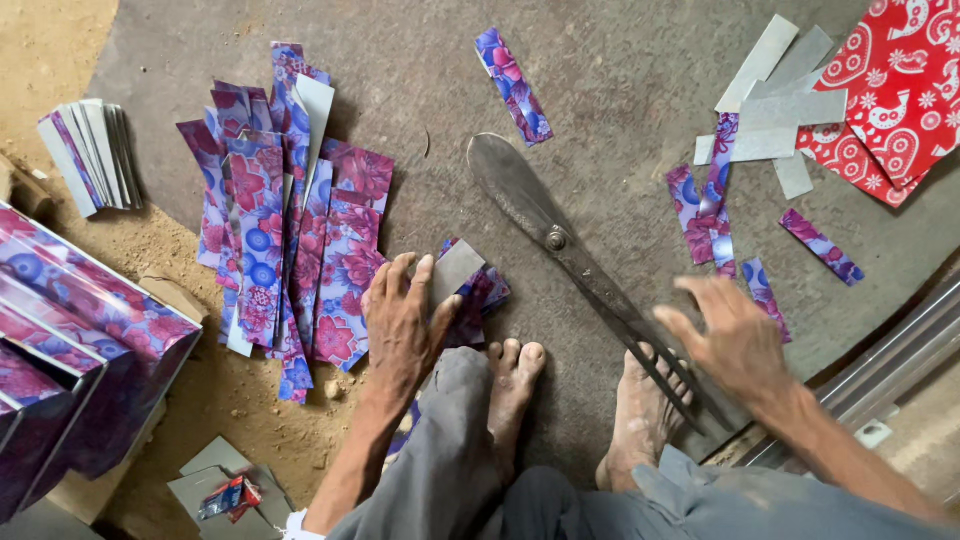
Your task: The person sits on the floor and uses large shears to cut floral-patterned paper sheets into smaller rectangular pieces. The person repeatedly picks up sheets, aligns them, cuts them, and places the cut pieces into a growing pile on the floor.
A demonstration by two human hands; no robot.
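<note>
1. Head view, left hand (403,318): it rests flat on a small stack of strips (470,290), fingers spread over the top piece, whose grey back faces up. It presses down and does not pinch; the grip is open. The stack lies on the floor (620,90) just ahead of the left foot (512,385).

2. Head view, right hand (738,335): the fingers are loosely spread and hang over the handles of the shears (560,240), near them. Whether they touch the handles I cannot tell. Nothing is held. The shears lie slantwise on the floor, blade pointing away, handles beside the right foot (640,420).

3. Handling, as a judgement: the strips look thin, light and stiff like sheet metal or card, with a glossy printed face that may slip and edges that may be sharp. Best taken by the long edges, or pressed flat as here. The shears look heavy and rigid, and should be taken by the handles, away from the blade.

4. Around them: a large pile (285,220) of floral strips lies left of the left hand. One single strip (512,85) lies apart above the blade. Grey offcuts (780,100) and a red sheet (900,80) are at the top right, and folded floral boxes (70,340) at the left edge.
</note>
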